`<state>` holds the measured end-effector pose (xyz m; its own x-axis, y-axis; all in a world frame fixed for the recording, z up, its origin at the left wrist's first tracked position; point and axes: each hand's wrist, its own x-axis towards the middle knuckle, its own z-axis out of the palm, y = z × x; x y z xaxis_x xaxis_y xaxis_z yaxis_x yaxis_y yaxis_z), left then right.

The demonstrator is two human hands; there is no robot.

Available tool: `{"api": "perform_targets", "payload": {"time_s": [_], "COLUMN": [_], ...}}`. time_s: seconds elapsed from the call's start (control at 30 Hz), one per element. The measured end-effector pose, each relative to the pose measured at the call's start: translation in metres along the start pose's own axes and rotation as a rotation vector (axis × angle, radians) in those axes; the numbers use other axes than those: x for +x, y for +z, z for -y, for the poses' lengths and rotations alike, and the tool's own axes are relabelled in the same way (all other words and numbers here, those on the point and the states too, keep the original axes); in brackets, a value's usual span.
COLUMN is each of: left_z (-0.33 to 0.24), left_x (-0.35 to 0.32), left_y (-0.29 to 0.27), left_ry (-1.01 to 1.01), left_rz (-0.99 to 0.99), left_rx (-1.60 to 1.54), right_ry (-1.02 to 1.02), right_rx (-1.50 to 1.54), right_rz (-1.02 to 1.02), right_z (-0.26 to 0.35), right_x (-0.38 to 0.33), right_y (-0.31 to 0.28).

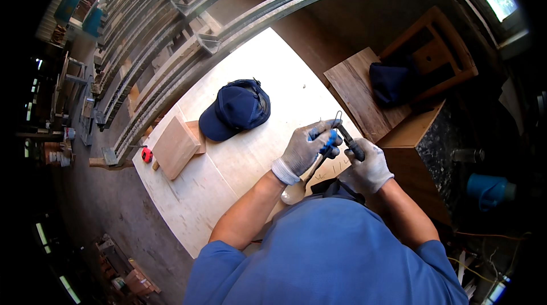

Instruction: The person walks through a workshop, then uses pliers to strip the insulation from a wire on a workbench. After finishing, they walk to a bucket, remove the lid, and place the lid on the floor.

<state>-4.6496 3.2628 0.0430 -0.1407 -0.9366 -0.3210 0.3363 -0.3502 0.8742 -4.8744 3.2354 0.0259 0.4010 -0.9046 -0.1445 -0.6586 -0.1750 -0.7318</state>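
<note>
Gloved fingers of the left hand [306,148] curl tight around a blue-handled tool [329,141], while the right hand [369,167] clamps a dark-handled tool [351,144] beside it; the two tools meet at a thin metal loop [337,117] above the plywood sheet's [228,168] right edge. A wooden spoon [296,190] lies just below the hands. Mid-sheet sits a navy cap [236,108], with a small board [175,146] and red tape measure [147,154] at the left edge.

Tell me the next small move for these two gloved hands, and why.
Probably lower the wooden spoon onto the pale plywood sheet: the left hand and right hand both hold it mid-air against a dark-handled metal tool, unsupported.
</note>
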Motion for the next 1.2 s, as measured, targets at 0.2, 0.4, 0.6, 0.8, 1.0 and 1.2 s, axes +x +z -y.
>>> {"api": "perform_targets", "payload": {"time_s": [0.2, 0.4, 0.6, 0.8, 1.0, 1.2], "left_z": [-0.003, -0.011, -0.01, -0.008, -0.001, 0.002], "left_x": [0.025, 0.027, 0.026, 0.026, 0.029, 0.03], "left_y": [-0.007, -0.005, -0.003, -0.006, -0.008, -0.004], "left_ry": [0.076, -0.013, -0.001, 0.036, 0.085, 0.064], "left_rz": [-0.004, -0.004, -0.061, -0.062, -0.022, -0.033], "left_rx": [0.138, -0.095, -0.116, -0.064, -0.009, -0.107], "right_ry": [0.023, 0.184, 0.236, 0.324, 0.246, 0.282], "right_rx": [-0.026, 0.126, 0.293, 0.39, 0.495, 0.593], "right_rz": [0.116, 0.418, 0.58, 0.659, 0.65, 0.69], "right_z": [0.001, 0.004, -0.007, -0.004, 0.002, 0.005], "right_x": [-0.001, -0.001, -0.003, -0.001, -0.001, -0.004], "right_y": [-0.016, -0.04, -0.033, -0.033, -0.037, -0.039]}}
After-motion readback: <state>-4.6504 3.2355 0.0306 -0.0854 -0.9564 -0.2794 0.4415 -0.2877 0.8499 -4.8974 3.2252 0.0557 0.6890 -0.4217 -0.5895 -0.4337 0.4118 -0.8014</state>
